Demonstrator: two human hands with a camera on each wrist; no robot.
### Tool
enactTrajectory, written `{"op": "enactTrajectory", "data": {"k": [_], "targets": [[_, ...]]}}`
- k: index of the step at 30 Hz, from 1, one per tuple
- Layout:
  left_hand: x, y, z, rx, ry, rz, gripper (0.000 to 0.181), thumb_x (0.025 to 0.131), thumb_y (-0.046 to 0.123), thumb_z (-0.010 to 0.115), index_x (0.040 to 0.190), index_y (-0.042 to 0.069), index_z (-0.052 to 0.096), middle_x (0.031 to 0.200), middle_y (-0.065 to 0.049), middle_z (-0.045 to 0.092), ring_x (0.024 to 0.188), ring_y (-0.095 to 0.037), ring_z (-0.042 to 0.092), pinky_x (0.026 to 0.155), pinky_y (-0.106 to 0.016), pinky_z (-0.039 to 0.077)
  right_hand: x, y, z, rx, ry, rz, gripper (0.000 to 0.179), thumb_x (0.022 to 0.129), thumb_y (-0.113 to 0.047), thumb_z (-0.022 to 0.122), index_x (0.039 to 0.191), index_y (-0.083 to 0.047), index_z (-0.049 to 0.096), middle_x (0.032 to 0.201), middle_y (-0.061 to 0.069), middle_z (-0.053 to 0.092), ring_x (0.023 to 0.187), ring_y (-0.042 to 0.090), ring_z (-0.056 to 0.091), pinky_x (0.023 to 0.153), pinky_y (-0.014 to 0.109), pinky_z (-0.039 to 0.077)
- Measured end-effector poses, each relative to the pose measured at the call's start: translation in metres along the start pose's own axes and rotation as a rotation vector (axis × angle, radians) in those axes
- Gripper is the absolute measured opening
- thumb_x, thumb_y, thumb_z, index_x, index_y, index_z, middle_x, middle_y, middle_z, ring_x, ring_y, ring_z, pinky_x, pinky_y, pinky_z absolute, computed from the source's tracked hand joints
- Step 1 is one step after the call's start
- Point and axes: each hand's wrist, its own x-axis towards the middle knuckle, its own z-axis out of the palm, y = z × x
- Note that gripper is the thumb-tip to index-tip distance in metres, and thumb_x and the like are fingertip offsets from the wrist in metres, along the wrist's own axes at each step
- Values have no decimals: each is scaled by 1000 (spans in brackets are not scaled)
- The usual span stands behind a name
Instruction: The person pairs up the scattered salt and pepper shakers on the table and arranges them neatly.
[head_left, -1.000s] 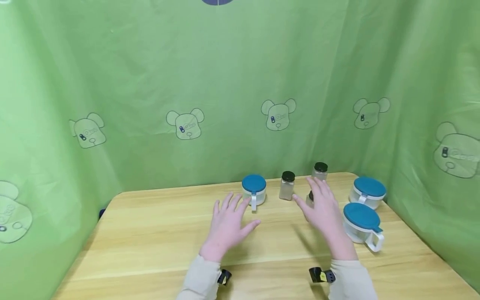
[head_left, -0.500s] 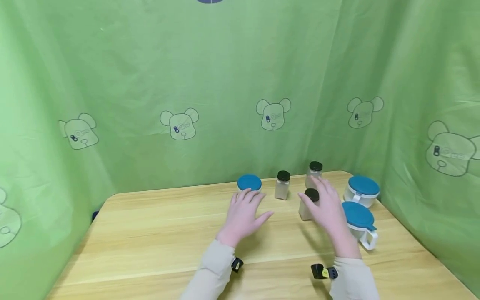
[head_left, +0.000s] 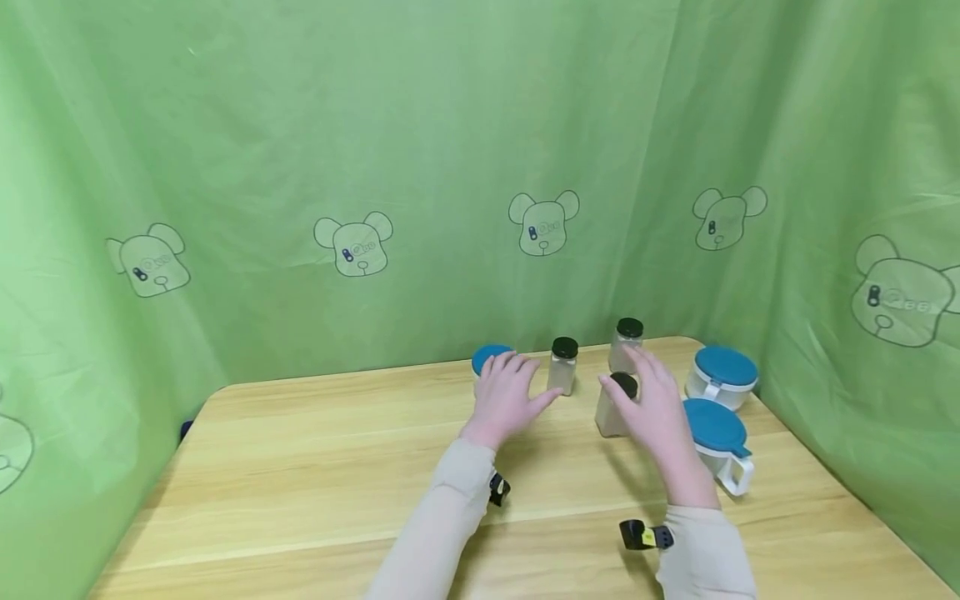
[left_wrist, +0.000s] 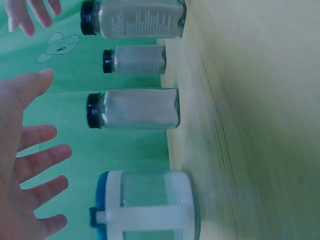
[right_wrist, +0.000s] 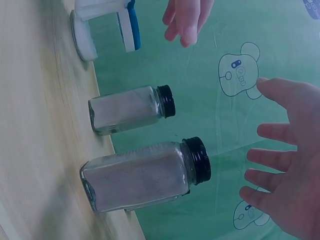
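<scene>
My left hand [head_left: 510, 398] hovers with spread fingers in front of a blue-lidded clear container [head_left: 491, 358], covering most of it. Just right of its thumb stands a square glass jar [head_left: 562, 375] with a black lid and greyish contents. My right hand [head_left: 657, 410] is held above the table, fingers apart and slightly bent, next to a nearer black-lidded jar [head_left: 611, 417]. In the right wrist view a gap shows between the right hand [right_wrist: 290, 165] and that jar [right_wrist: 140, 177]. A third such jar [head_left: 622, 357] stands upright behind. Neither hand holds anything.
Two more blue-lidded containers with white handles stand on the right: one farther back [head_left: 722, 379], one nearer [head_left: 716, 437] and partly behind the right hand. The wooden table [head_left: 300, 475] meets a green curtain [head_left: 450, 150] at its back and sides.
My left hand has moved right and forward, now hiding most of the left container. The right hand has shifted slightly, leaving the near jar more exposed. The head view has turned a little right.
</scene>
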Motion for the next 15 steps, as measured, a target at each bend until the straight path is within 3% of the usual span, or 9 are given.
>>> {"op": "enactTrajectory", "data": {"k": [6,15], "targets": [[23,4,15,5,-35,-47,66,88,66,54,138,24,54,137,3,59,133,-23,47,115,-46,32,3,10,-4,17,35,16,66,97,-43,55,144,1,41,147,31,40,135,50,35,108,66,30],[47,11,27,2,-76,-102,68,85,66,58,138,24,53,138,3,59,133,-22,46,116,-44,32,0,20,-24,57,87,111,64,98,-43,53,144,0,41,146,29,41,136,48,34,109,65,29]]}}
